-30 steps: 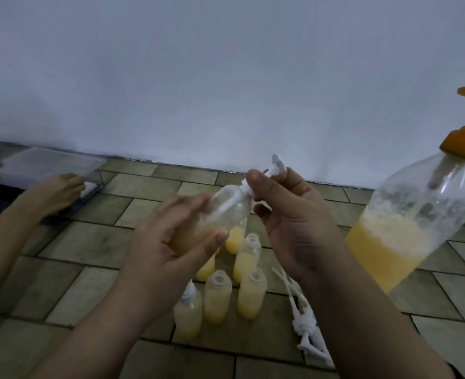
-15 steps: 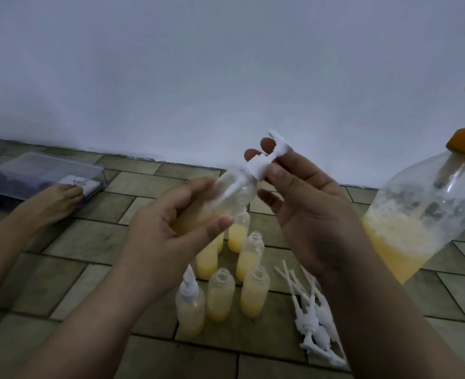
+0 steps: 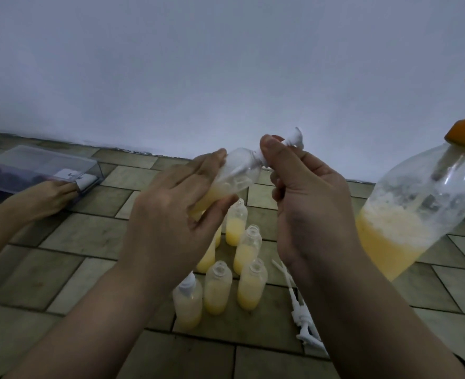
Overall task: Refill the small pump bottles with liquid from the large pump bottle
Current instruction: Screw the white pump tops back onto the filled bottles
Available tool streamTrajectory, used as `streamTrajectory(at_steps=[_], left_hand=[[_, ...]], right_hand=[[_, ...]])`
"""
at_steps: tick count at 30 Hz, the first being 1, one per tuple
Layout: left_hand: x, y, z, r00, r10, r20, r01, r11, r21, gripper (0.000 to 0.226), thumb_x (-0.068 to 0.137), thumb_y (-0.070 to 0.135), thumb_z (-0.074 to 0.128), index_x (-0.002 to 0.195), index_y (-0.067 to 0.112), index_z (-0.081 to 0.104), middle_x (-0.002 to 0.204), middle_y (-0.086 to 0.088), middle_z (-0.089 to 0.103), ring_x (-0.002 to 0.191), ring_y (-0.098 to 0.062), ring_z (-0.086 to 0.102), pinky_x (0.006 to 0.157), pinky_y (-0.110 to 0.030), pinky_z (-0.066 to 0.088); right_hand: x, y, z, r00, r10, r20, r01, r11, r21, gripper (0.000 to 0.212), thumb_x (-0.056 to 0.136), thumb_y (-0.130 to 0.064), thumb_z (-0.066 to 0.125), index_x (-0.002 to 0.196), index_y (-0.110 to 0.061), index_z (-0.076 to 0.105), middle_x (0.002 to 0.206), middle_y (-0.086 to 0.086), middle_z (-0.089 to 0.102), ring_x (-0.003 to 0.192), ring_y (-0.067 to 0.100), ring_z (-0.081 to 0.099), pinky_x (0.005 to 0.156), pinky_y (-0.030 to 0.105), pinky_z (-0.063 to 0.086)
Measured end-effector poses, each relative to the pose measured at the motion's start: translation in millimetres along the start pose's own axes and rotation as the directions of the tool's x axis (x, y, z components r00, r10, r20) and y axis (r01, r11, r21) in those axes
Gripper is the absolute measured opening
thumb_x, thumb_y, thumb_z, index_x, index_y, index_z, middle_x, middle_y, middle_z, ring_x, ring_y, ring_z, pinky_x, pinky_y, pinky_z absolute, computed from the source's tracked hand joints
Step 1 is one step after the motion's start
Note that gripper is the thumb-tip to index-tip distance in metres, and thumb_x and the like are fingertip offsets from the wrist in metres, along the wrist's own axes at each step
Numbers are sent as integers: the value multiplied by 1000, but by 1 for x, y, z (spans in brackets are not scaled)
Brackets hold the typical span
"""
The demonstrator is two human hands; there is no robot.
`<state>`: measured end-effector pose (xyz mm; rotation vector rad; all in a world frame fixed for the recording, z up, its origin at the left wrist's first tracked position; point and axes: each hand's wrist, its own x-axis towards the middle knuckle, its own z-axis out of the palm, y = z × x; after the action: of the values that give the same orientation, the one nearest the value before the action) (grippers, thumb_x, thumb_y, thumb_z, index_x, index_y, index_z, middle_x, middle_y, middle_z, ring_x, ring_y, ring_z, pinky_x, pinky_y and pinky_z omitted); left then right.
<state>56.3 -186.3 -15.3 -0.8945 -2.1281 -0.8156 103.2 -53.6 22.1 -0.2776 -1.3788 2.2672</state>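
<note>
Gripping the tilted small clear plastic bottle (image 3: 227,184), partly filled with yellow liquid, the left hand (image 3: 171,222) wraps its body above the tiled floor (image 3: 70,242). The right hand (image 3: 305,203) pinches its white pump cap (image 3: 294,139). Uncapped small bottles (image 3: 249,285) stand below; loose white pumps (image 3: 302,321) lie beside them. The large clear bottle with orange pump (image 3: 417,203) stands right.

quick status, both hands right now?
Left hand: closed around the small pump bottle, held tilted above the floor.
Right hand: fingers pinched on the white pump cap at that bottle's neck.
</note>
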Motion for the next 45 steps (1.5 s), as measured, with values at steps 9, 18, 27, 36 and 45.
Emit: streamTrajectory(at_steps=[9,18,27,36,45], left_hand=[[11,1,-16,860,-319,398,507,621,-598,50,69,43,79,115,33,63,105,17,71,101,-1,65,83,-21,54],[8,8,-5,985,-157,79,171,960,-223,43,80,30,70,118,13,64,115,15,57,109,12,50,87,3,35],[9,-1,-16,905,-389,171,417,732,-539,50,66,40,74,112,34,57,107,10,68,99,-5,65,79,-26,56],[-63,-67,-18,664,-722,193,698,506,-507,33,64,24,73,95,28,62,94,8,71,88,-7,67,77,-33,53],[-109,-74,10,494,-769,406,865,386,-321,58,50,36,89,103,26,65,99,5,72,98,-16,66,87,-43,52]], right_hand=[[10,-12,1,958,-17,285,5,999,43,31,63,-19,70,93,-11,70,93,3,73,87,10,67,73,18,51],[1,6,7,984,-106,143,89,988,125,26,63,-14,65,88,-12,69,87,0,74,87,7,69,78,20,54],[5,-24,-23,926,-93,365,202,941,-271,46,58,-34,80,102,-27,70,105,-7,72,97,9,65,79,20,50],[-22,-9,-104,997,67,43,-25,778,-628,25,59,-29,68,82,-25,75,86,-1,74,80,14,68,67,24,53],[-25,55,-164,899,28,437,437,-5,-899,44,71,5,61,85,-36,71,94,-21,64,84,-1,61,62,-3,33]])
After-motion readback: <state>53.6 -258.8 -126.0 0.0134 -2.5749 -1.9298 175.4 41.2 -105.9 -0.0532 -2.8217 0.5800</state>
